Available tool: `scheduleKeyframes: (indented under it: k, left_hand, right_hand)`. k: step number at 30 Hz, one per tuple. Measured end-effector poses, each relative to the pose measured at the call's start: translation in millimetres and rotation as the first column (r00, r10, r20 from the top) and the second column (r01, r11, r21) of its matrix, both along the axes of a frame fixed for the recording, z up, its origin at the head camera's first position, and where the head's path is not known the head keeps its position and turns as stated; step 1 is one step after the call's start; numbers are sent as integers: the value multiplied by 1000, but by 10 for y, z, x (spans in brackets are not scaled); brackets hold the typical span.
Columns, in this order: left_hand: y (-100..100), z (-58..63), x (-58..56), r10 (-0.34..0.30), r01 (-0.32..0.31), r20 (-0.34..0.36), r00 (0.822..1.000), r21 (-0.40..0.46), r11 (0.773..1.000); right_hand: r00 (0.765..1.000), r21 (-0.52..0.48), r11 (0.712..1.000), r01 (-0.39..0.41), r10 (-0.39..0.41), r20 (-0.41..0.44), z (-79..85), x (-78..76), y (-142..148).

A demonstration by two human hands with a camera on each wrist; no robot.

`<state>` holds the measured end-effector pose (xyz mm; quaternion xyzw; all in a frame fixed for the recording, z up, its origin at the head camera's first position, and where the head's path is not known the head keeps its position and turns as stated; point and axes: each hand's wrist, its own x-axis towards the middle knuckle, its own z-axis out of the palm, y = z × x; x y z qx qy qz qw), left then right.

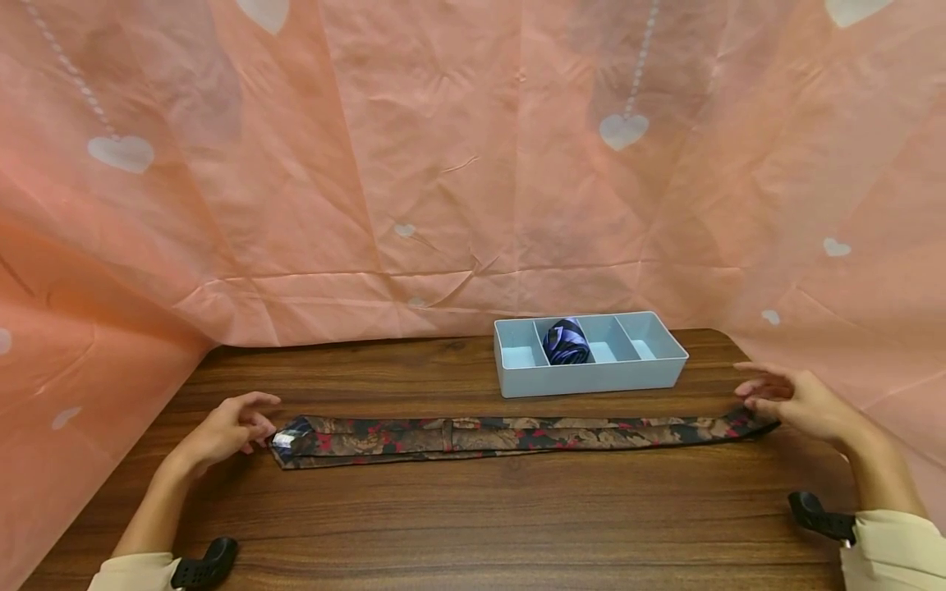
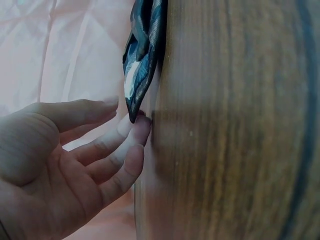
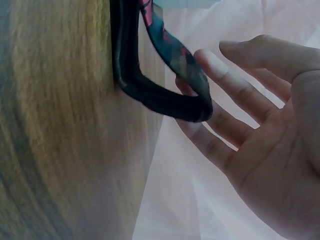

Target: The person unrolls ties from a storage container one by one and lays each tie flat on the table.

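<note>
A dark necktie point(image 1: 488, 435) with brown and red flowers lies folded double, back side up, across the wooden table. Its pointed end, with a white label point(image 1: 283, 441), faces my left hand point(image 1: 225, 431). In the left wrist view the fingertips point(image 2: 142, 125) are right at that point, with the thumb apart from it. At the other end, the tie's folded bend point(image 3: 187, 107) rises off the table in a loop. My right hand point(image 1: 805, 406) has its fingers behind this bend, the thumb standing away from it.
Behind the tie stands a light blue box point(image 1: 591, 379) with several compartments. A rolled blue striped necktie point(image 1: 566, 341) sits in its second compartment from the left. A peach curtain point(image 1: 443, 164) with pale hearts surrounds the wooden table point(image 1: 517, 525) at the back and sides.
</note>
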<state>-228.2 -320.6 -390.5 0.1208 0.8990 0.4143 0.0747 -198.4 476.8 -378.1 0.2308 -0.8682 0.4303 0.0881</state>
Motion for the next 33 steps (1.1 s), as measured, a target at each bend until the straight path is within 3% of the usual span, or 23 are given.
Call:
scheduleKeyframes:
  k: [7, 10, 18, 27, 33]
  left_hand:
    - [53, 0, 0, 16, -27, -138, 990, -74, 997]
    - [83, 14, 10, 27, -50, -192, 981, -117, 992]
    - [157, 71, 22, 40, -105, -320, 947, -190, 976]
    - [271, 100, 9, 37, -120, -384, 923, -195, 973]
    - [390, 96, -17, 19, -93, -417, 909, -157, 983]
  right_hand:
    - [996, 79, 996, 49, -43, -77, 55, -28, -114]
    - [992, 114, 992, 44, -29, -126, 83, -63, -181]
    - [979, 252, 960, 122, -74, -192, 158, -134, -407]
    - [979, 280, 954, 107, -51, -199, 155, -204, -594]
    - [975, 298, 944, 141, -81, -205, 178, -194, -639]
